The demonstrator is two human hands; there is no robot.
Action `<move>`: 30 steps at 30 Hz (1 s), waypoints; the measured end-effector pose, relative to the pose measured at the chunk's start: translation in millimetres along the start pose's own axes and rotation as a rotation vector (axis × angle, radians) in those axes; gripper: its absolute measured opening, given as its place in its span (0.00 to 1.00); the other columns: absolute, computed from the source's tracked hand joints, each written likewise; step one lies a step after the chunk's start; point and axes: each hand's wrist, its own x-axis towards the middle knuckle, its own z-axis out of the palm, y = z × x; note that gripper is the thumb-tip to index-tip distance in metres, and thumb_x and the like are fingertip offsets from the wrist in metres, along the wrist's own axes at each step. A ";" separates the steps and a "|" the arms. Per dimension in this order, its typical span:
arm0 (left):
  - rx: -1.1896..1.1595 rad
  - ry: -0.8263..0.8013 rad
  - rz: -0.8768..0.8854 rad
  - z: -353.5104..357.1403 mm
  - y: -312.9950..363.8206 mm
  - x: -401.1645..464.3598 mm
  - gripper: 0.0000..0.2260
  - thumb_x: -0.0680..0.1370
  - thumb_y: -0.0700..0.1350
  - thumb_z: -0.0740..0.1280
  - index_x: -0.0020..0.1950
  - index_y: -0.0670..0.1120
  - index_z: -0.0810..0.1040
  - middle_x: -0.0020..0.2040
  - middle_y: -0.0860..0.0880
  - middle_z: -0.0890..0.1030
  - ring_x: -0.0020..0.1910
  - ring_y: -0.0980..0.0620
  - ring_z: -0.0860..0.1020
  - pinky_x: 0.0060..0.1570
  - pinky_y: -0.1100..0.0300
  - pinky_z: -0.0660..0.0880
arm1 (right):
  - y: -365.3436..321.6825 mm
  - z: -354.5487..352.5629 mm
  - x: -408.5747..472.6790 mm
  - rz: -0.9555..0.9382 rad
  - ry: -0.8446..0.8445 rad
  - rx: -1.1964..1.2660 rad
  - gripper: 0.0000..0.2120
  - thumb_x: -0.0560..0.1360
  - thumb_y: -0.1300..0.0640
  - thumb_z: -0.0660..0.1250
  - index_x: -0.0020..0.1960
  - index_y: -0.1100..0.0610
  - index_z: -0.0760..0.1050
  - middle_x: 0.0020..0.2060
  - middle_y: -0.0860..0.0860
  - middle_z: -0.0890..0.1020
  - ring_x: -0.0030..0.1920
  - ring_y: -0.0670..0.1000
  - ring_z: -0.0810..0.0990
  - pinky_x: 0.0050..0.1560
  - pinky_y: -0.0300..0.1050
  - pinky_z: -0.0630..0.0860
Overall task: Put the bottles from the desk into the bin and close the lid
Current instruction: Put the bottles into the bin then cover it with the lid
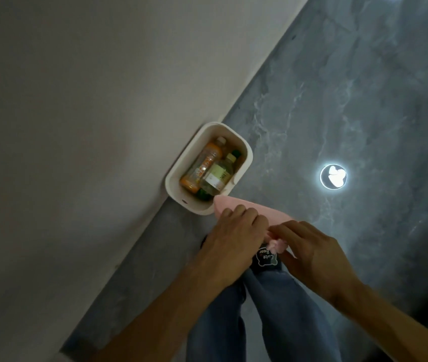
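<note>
A small white bin (244, 148) stands on the grey floor against the wall, its top uncovered. Inside lie an orange-labelled bottle (202, 165), a clear bottle with a pale label (219, 173), and a green bottle (203, 195) mostly hidden beneath them. The pink lid (236, 206) is held just in front of the bin's near corner, tilted. My left hand (231, 239) grips the lid's near edge with its fingers curled over it. My right hand (309, 246) pinches the lid's right end.
A pale wall (77, 126) runs diagonally along the left, meeting the grey marble floor (338, 100). A round ceiling-light reflection (333, 176) glares on the floor to the right of the bin. My jeans-clad legs (273, 309) and slippers sit below the hands.
</note>
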 end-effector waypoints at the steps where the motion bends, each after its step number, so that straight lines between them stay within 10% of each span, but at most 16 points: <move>1: 0.006 -0.012 -0.020 -13.2 -2.5 -8.1 0.19 0.72 0.42 0.73 0.61 0.47 0.74 0.60 0.46 0.77 0.61 0.44 0.74 0.61 0.48 0.69 | -13.6 -11.2 1.7 0.004 0.029 0.012 0.19 0.72 0.52 0.76 0.60 0.48 0.75 0.52 0.49 0.85 0.47 0.51 0.85 0.41 0.49 0.85; 8: -0.038 0.274 -0.092 -65.7 -38.7 -40.3 0.21 0.66 0.38 0.79 0.58 0.48 0.83 0.57 0.46 0.84 0.60 0.42 0.80 0.67 0.43 0.72 | -74.7 -40.1 44.7 0.195 0.177 0.345 0.11 0.77 0.58 0.71 0.59 0.51 0.82 0.50 0.48 0.86 0.47 0.49 0.84 0.49 0.45 0.82; 13: -0.023 0.569 -0.134 -57.2 -60.0 -17.6 0.20 0.78 0.43 0.66 0.70 0.45 0.76 0.76 0.41 0.71 0.77 0.42 0.66 0.72 0.44 0.71 | -79.3 -4.6 87.9 0.449 0.206 0.880 0.05 0.76 0.55 0.73 0.52 0.49 0.82 0.40 0.46 0.86 0.42 0.46 0.84 0.43 0.37 0.80; 21: -0.265 0.437 -0.326 25.4 -99.8 4.4 0.31 0.80 0.57 0.52 0.81 0.43 0.63 0.82 0.42 0.61 0.82 0.43 0.58 0.75 0.42 0.68 | -54.1 73.6 123.5 0.688 0.089 1.686 0.12 0.80 0.60 0.68 0.63 0.60 0.79 0.57 0.55 0.86 0.58 0.55 0.85 0.55 0.48 0.83; 30: -0.174 0.359 -0.376 78.2 -118.5 33.5 0.29 0.81 0.40 0.67 0.81 0.46 0.63 0.83 0.44 0.59 0.83 0.44 0.55 0.78 0.40 0.62 | -50.2 97.2 163.1 0.787 0.159 1.935 0.17 0.80 0.62 0.66 0.68 0.63 0.74 0.62 0.61 0.82 0.57 0.57 0.83 0.61 0.53 0.81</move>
